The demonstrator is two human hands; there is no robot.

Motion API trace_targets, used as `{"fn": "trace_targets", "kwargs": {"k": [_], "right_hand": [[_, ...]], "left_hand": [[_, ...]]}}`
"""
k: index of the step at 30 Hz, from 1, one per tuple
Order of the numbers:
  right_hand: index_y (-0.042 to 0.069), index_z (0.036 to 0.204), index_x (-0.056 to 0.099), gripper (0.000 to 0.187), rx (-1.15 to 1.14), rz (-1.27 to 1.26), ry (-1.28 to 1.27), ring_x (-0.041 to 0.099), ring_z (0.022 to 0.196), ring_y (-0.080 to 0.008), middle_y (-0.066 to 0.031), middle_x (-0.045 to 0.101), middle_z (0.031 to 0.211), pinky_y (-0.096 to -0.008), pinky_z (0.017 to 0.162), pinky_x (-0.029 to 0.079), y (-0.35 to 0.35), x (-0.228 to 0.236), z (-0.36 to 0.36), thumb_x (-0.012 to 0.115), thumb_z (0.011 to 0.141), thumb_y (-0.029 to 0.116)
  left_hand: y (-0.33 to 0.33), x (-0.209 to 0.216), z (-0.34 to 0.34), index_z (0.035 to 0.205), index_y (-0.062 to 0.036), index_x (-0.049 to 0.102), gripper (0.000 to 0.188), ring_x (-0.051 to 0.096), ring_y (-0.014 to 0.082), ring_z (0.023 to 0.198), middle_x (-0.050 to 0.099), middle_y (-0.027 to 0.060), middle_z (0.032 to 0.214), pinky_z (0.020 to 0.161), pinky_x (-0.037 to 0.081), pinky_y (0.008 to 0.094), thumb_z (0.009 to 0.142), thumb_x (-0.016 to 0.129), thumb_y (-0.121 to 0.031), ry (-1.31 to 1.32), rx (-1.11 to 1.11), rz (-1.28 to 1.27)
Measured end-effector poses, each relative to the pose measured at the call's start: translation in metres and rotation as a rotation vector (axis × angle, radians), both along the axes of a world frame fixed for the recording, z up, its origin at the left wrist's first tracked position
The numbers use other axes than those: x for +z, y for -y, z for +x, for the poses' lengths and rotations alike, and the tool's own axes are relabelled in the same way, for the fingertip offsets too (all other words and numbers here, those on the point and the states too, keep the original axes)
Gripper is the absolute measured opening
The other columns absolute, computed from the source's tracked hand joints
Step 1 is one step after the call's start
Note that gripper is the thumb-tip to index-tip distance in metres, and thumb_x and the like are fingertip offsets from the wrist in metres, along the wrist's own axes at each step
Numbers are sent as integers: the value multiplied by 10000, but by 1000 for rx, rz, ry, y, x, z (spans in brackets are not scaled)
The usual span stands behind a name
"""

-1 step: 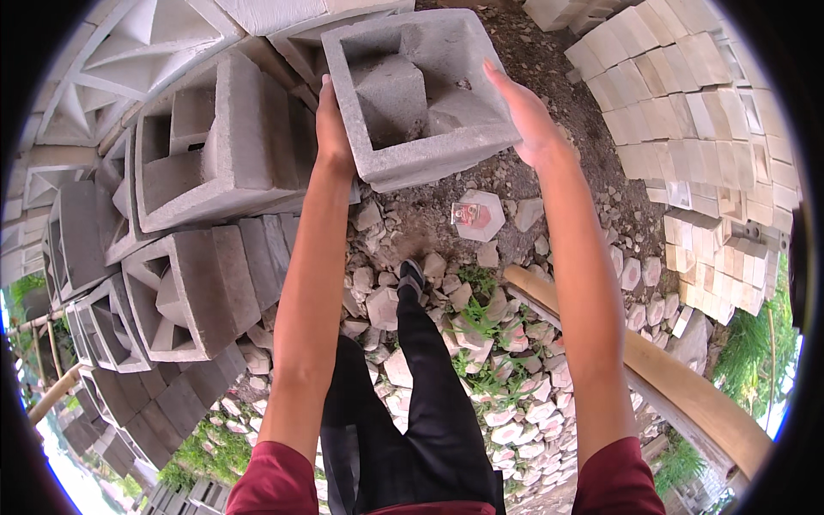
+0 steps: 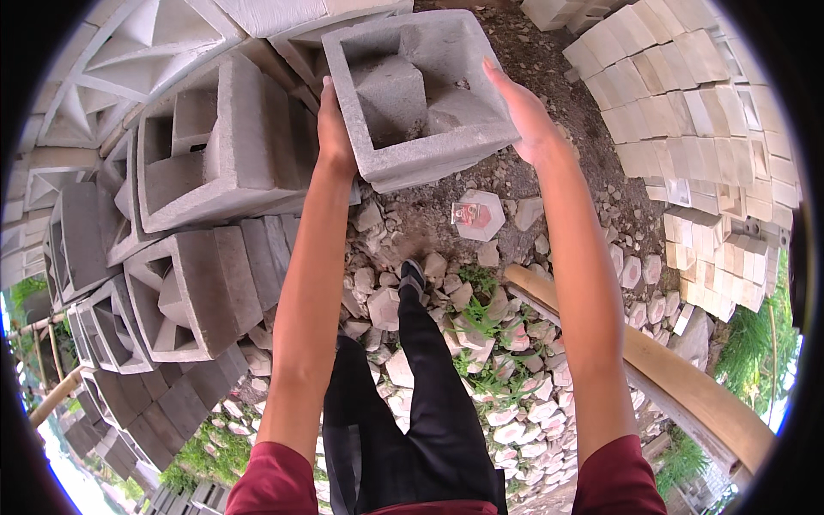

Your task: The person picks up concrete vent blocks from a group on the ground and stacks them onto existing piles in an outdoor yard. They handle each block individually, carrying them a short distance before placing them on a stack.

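Note:
A grey concrete ventilation block [image 2: 446, 148] with a square rim and a hollow, slanted inside is held out in front of me at the top of the view. My left hand [image 2: 335, 129] presses flat against its left side. On the opposite side, my right hand [image 2: 525, 116] grips the block, with a fingertip showing over the rim. Most of the fingers of both hands are hidden behind the block. Close beside my left hand stands a stack of similar grey ventilation blocks [image 2: 249, 129].
Pale bricks [image 2: 687, 103] are piled high at the right. Loose stones [image 2: 386, 309] and weeds cover the ground around my foot. A hexagonal paver [image 2: 489, 216] carries a small red-and-clear packet. A wooden plank [image 2: 687, 378] slants across the lower right.

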State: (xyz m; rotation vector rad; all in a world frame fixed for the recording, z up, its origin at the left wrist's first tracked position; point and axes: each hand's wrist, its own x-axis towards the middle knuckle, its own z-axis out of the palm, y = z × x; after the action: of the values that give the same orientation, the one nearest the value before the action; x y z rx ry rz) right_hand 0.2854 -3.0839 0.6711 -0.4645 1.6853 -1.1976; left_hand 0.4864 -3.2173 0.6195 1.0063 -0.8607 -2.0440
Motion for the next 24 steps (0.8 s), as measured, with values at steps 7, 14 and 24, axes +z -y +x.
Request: {"fn": "trace_targets", "kwargs": {"k": [7,14,24], "right_hand": [[-17,1430,249,1012,-218,-174,188,159,1400,-332,-203,195,1505,-518,1114,87,-10,-14,4,407,799,757],[-90,1338,348,872,-576,-257,25,362,1311,-339,-267,380,1383,-432,1083,282,-78,-38,71,231,913,662],[-51,1243,465,666,-793,-79,216,570,1102,-281,-201,564,1212,-386,935,452,-255,-121,326,523,902,518]], "left_hand": [[-30,-8,22,1323,-24,433,594,446,190,1148,486,54,1269,1006,322,313,980,321,-496,-12,-72,7],[-92,-38,87,1450,-4,206,690,135,225,1423,210,126,1521,1126,160,388,973,334,-487,89,-146,-49],[-213,-61,256,1342,14,400,554,391,247,1308,450,151,1380,1042,313,410,973,396,-399,351,-578,119]]}}
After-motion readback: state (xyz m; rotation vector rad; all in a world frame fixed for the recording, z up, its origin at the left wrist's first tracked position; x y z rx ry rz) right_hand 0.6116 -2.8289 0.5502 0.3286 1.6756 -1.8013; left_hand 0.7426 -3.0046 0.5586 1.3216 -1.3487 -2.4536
